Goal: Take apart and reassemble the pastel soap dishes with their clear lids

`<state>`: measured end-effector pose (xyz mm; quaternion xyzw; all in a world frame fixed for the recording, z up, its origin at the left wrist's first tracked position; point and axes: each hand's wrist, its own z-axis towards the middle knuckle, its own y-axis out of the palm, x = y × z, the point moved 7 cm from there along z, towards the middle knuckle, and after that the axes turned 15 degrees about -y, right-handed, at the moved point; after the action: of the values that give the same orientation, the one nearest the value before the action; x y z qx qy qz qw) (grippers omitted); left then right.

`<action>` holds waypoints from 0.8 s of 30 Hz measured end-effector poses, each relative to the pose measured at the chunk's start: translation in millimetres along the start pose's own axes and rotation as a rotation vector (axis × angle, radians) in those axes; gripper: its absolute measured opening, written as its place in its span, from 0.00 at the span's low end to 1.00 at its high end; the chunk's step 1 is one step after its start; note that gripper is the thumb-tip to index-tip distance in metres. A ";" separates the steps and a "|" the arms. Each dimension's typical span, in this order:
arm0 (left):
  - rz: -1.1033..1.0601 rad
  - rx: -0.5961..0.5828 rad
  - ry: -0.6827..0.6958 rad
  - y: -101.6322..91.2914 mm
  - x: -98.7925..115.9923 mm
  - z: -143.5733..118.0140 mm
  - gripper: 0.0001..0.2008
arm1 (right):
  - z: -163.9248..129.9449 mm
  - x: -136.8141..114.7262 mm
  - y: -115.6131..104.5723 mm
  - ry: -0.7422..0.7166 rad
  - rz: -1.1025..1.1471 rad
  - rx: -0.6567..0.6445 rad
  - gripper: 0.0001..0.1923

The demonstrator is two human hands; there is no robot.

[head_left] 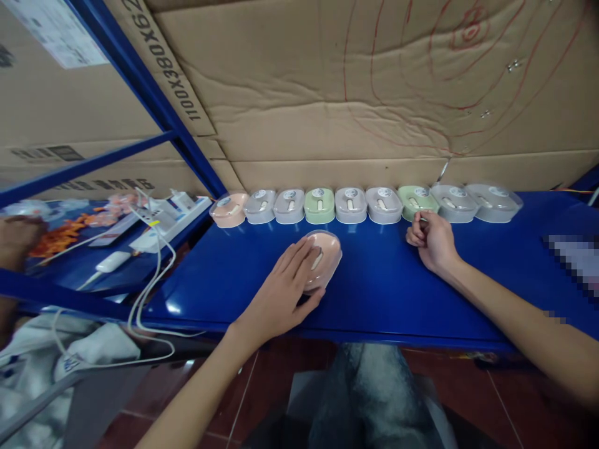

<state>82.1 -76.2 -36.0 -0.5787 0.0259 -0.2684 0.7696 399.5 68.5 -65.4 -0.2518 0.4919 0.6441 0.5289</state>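
My left hand [292, 280] is closed round a pink box with a clear lid [330, 249], its fingers over the left side and top and its thumb along the near edge. This box rests on the blue table, in front of a row of similar boxes. My right hand [435, 242] is raised just in front of a green box [416, 198] in that row. Its fingers are curled together, and whatever they may hold is hidden. Grey boxes [350, 206], a second green box [319, 206] and another pink box [229, 210] make up the rest of the row.
Cardboard [290, 75] lines the back of the blue table [224, 268]. At the left, beyond a blue frame post [140, 75], lie a power strip [156, 218], white cables [156, 268] and orange pieces [60, 234]. Another person's hand [21, 240] is there. A pixelated object [575, 255] lies at right.
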 end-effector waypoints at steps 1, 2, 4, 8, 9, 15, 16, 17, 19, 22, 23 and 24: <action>0.031 0.028 -0.027 -3.1 -5.2 -7.3 0.40 | 0.1 0.0 0.3 -0.001 -0.002 -0.006 0.15; 0.063 0.055 -0.053 -6.4 -10.9 -14.3 0.39 | 0.2 -0.2 0.6 -0.004 -0.003 -0.013 0.14; 0.123 0.095 -0.114 -13.6 -25.4 -26.9 0.39 | 0.2 -0.7 1.4 -0.011 -0.005 -0.024 0.13; 0.189 0.131 -0.232 -32.3 -64.2 -47.5 0.36 | 0.3 -1.1 2.6 -0.014 -0.009 -0.039 0.11; 0.201 0.149 -0.256 -38.3 -75.4 -51.8 0.35 | 0.2 -1.0 2.6 -0.012 -0.010 -0.039 0.11; 0.296 0.176 -0.368 -63.2 -147.0 -68.5 0.35 | -0.5 -1.5 2.7 -0.011 -0.019 -0.028 0.11; 0.317 0.178 -0.379 -65.9 -156.8 -69.4 0.35 | -0.7 -1.6 2.7 -0.009 -0.022 -0.027 0.11; 0.340 0.180 -0.393 -68.2 -165.5 -69.9 0.34 | -1.0 -1.6 2.8 -0.005 -0.026 -0.027 0.12; 0.377 0.183 -0.420 -72.0 -178.6 -69.7 0.33 | -1.6 -1.4 2.6 0.006 -0.037 -0.028 0.13; 0.400 0.183 -0.443 -74.4 -187.5 -67.9 0.33 | -2.0 -1.1 2.0 0.012 -0.046 -0.028 0.13; 0.400 0.186 -0.446 -74.6 -188.1 -67.3 0.33 | -2.1 -1.1 1.9 0.012 -0.047 -0.029 0.12; 0.396 0.189 -0.446 -74.6 -188.0 -66.7 0.34 | -2.0 -1.1 1.9 0.010 -0.048 -0.030 0.12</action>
<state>-130.5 -65.2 -41.3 -0.5330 -0.0564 0.0189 0.8440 397.7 66.3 -64.5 -0.2747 0.4788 0.6373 0.5377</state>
